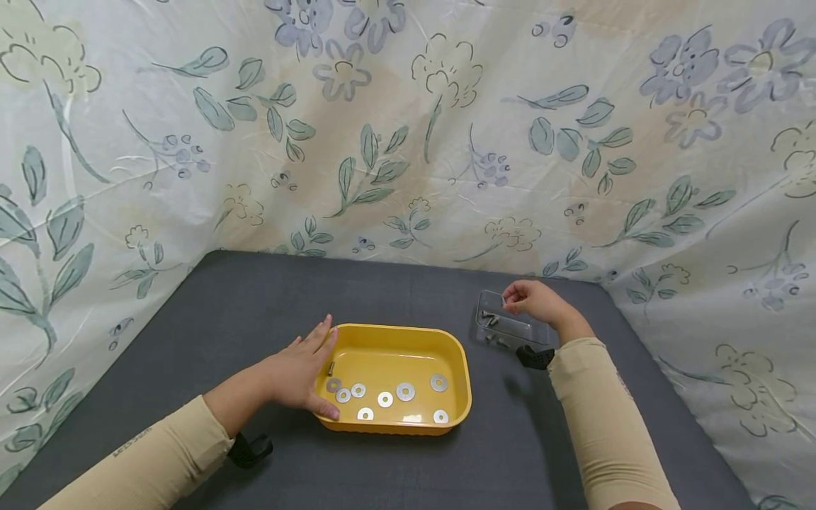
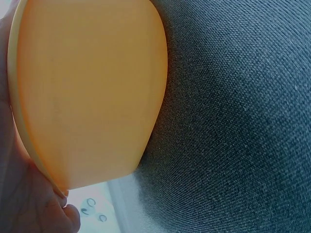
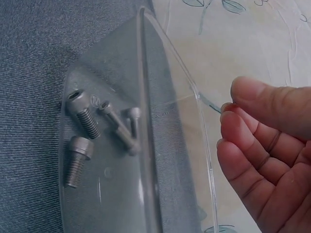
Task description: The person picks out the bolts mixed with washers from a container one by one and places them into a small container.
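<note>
The left hand (image 1: 296, 375) rests flat against the left end of the yellow plastic tray (image 1: 455, 354), fingers straight and spread along its rim. The tray sits on the grey fabric table surface (image 1: 255, 304) and contains several flat steel washers (image 1: 404, 391) and one small bolt (image 1: 331, 368) near the fingertips.

The right hand (image 1: 535, 299) hovers over the far edge of the clear plastic tray (image 3: 146, 73), to the right of the yellow tray. Its fingers (image 3: 252, 141) are loosely curled; whether they pinch anything cannot be told. Socket-head bolts (image 3: 82, 114) lie inside the clear tray.
</note>
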`<state>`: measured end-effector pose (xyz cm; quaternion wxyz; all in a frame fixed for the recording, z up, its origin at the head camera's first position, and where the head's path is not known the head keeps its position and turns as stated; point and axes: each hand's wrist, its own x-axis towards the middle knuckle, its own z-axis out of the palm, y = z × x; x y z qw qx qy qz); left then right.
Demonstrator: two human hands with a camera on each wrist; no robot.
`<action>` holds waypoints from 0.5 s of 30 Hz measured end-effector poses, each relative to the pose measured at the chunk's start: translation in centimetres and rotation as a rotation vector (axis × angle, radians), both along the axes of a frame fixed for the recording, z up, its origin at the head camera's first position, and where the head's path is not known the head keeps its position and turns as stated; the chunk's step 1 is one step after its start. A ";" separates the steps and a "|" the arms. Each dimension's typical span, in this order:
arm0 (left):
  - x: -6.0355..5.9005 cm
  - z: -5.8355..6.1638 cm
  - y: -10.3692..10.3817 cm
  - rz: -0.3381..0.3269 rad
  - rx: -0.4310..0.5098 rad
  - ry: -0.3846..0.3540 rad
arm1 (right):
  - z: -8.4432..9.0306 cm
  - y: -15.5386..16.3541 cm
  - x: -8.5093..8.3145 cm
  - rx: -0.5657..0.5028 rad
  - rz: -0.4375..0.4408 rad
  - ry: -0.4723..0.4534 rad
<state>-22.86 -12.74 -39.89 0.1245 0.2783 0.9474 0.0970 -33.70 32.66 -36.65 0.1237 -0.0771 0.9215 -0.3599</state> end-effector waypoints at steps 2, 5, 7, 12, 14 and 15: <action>0.0 0.0 0.0 0.001 0.000 0.000 | -0.2 0.0 0.0 0.001 0.005 -0.002; 0.1 0.1 0.0 0.004 -0.002 0.000 | -0.4 0.0 0.0 0.003 0.013 -0.005; 0.1 0.1 0.0 0.003 -0.001 0.000 | -0.4 0.0 0.0 0.003 0.010 -0.008; 0.0 0.0 0.0 -0.002 0.004 0.005 | -0.6 0.1 -0.1 0.016 0.018 -0.005; 0.0 0.0 0.0 -0.004 0.003 0.007 | -0.7 0.1 -0.1 0.018 0.016 -0.007; 0.0 0.0 0.0 -0.005 0.000 0.008 | -0.6 0.0 -0.1 0.020 0.014 -0.007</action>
